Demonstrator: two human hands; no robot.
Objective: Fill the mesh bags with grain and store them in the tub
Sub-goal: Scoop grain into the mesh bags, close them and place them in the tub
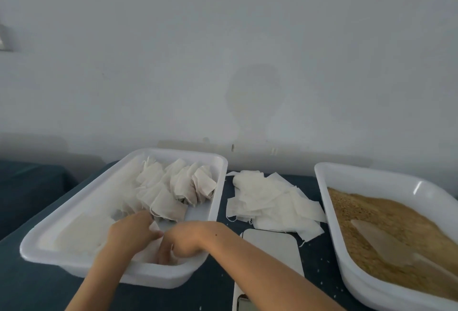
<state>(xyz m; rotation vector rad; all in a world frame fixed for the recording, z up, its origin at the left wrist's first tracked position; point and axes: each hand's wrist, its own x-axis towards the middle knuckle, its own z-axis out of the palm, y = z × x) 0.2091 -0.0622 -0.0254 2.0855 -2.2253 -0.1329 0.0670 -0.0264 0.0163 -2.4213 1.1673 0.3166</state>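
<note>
A white tub (49, 243) on the left holds several filled mesh bags (178, 186) lined up along its far right side. Both my hands are down inside its near end, close together. My left hand (133, 234) and my right hand (181, 241) have curled fingers that meet on a white mesh bag (155, 227). The hands hide most of that bag. A loose pile of flat empty mesh bags (270, 201) lies on the dark table between the tubs. A second white tub (329, 211) on the right is filled with brown grain (386, 214), with a pale scoop (379, 238) lying in it.
A flat white tray-like object (272, 248) lies just right of my right forearm, with a dark-edged object (244, 304) below it at the frame's bottom. Stray grains dot the dark blue table (319, 261). A plain wall stands right behind the tubs.
</note>
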